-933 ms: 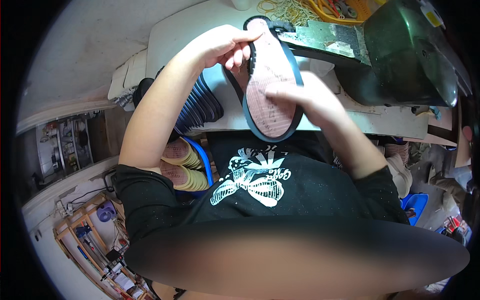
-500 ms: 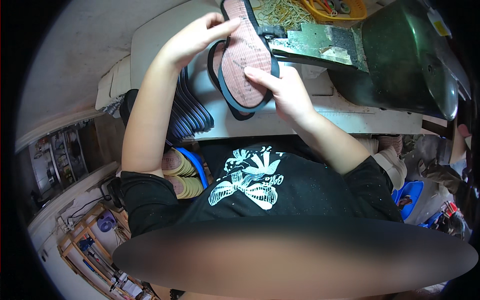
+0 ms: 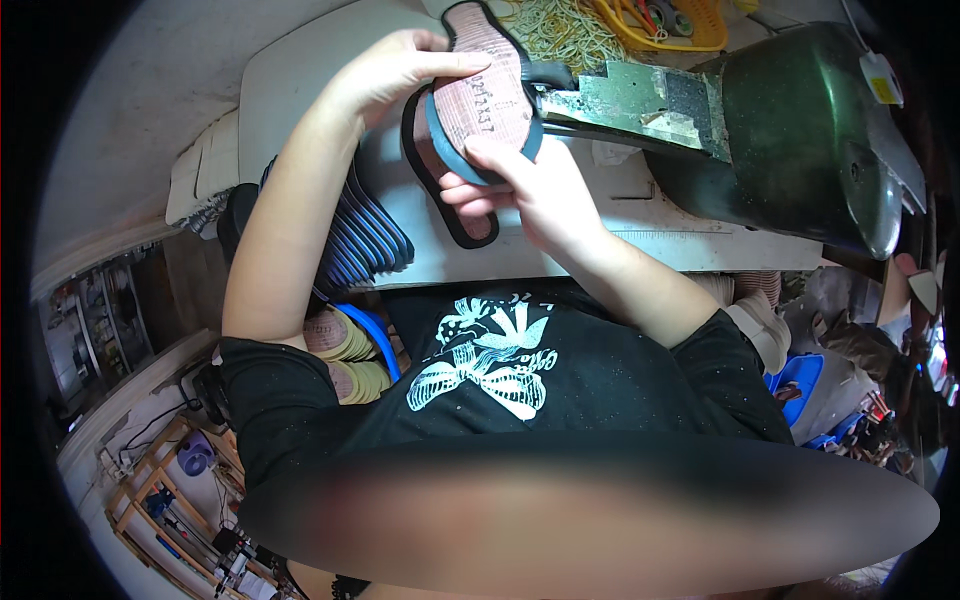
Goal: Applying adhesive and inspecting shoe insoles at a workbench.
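Note:
Both my hands hold a pink, ribbed shoe insole [image 3: 482, 95] with a black edge strip and a grey-blue rim at its near, rounded end. My left hand [image 3: 400, 75] grips its left side, thumb lying across the top. At the near end, my right hand [image 3: 545, 195] pinches the rim, thumb above and fingers curled beneath. The insole's right edge meets the black tip of a green sewing machine [image 3: 660, 105]. Below the held piece lies a second black-edged pink insole [image 3: 476, 232], partly covered and touched by my right fingers.
Left of my hands is a row of dark, blue-edged insoles [image 3: 365, 235]. Behind the machine lie a tangle of pale cord [image 3: 560, 35] and a yellow basket [image 3: 680, 42] holding tape rolls. Below the table's left edge, a blue tub [image 3: 385, 340] holds stacked insoles.
My right hand has moved up and left, and its fingers now show under the rim. The insole has turned and its near end appears foreshortened. The second insole shows more.

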Tool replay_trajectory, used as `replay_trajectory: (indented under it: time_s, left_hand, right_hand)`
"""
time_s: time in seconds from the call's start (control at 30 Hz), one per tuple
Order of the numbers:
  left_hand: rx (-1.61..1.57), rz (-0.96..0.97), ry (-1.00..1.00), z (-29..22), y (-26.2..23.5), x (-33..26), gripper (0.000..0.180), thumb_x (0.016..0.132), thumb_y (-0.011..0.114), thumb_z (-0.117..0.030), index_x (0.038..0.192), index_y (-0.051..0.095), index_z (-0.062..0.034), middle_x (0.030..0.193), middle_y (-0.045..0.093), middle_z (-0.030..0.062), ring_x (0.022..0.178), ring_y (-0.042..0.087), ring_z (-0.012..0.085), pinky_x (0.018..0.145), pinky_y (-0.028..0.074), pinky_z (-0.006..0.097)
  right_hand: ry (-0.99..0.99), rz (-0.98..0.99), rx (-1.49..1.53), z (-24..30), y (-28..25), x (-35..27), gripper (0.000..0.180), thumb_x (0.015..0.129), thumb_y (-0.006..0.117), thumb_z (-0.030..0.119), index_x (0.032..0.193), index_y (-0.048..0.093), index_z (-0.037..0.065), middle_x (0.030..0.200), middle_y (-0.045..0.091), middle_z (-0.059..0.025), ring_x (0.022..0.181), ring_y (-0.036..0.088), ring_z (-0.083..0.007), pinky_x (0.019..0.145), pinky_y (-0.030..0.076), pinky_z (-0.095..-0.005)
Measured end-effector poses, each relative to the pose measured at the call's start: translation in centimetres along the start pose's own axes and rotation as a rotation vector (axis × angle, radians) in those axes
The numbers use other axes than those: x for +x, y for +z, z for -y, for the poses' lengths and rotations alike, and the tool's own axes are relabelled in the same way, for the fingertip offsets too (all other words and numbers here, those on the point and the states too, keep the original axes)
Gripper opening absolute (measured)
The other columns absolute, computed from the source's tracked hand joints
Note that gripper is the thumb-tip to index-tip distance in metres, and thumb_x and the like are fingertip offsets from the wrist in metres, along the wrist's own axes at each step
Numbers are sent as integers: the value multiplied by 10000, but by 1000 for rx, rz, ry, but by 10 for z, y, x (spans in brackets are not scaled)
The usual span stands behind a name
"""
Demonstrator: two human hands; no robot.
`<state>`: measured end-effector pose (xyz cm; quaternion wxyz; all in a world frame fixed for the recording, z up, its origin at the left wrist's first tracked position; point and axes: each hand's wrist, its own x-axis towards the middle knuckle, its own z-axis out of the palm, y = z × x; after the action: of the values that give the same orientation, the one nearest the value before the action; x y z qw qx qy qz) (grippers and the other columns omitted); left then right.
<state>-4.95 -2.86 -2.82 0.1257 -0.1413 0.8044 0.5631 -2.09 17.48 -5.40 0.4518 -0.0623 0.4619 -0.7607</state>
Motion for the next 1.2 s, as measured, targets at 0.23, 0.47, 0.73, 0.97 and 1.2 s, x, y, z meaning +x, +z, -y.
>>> replay_trajectory:
  time_s: [0.23,0.47,0.73,0.97,1.2]
  left_hand:
    - [403,585,326,-34,-24,33,815,760,682,-463,1401,341,-93,1419,333,174,1340,267,329,1109,245,445]
    - [235,485,69,-16,-27,24,371,799,711,-231,1068,527,-53,927,553,1,856,528,66,723,475,230]
    - [38,164,21,0,-8,-26,311,830,685,-322,838,549,-42,758,530,0,697,490,74,612,414,210]
    - [178,-75,-62,-5,27,-58,486,748,696,-485,886,664,-19,711,611,61,632,583,143,562,496,297]
    - [139,-35,-128,-3,35,-61,613,783,629,-562,923,648,35,709,642,125,533,639,175,495,556,268]
  right_hand:
    - [-109,-121,48,3,5,6,366,920,541,279,1045,590,-61,850,675,-162,733,684,-203,640,552,-263]
    - [-128,-140,4,7,-2,6,450,939,519,336,1146,545,-62,973,657,-184,806,685,-242,665,575,-288]
    - [-228,-114,51,3,-3,8,434,915,561,316,1136,546,-57,951,656,-180,762,689,-242,574,582,-270]
    - [-137,-146,-181,8,-16,7,364,865,623,358,1025,592,33,862,660,-88,676,663,-178,600,543,-275]
    - [-116,-14,-452,-9,-20,-22,294,833,669,278,970,635,21,821,632,-16,672,577,-58,628,477,-210]
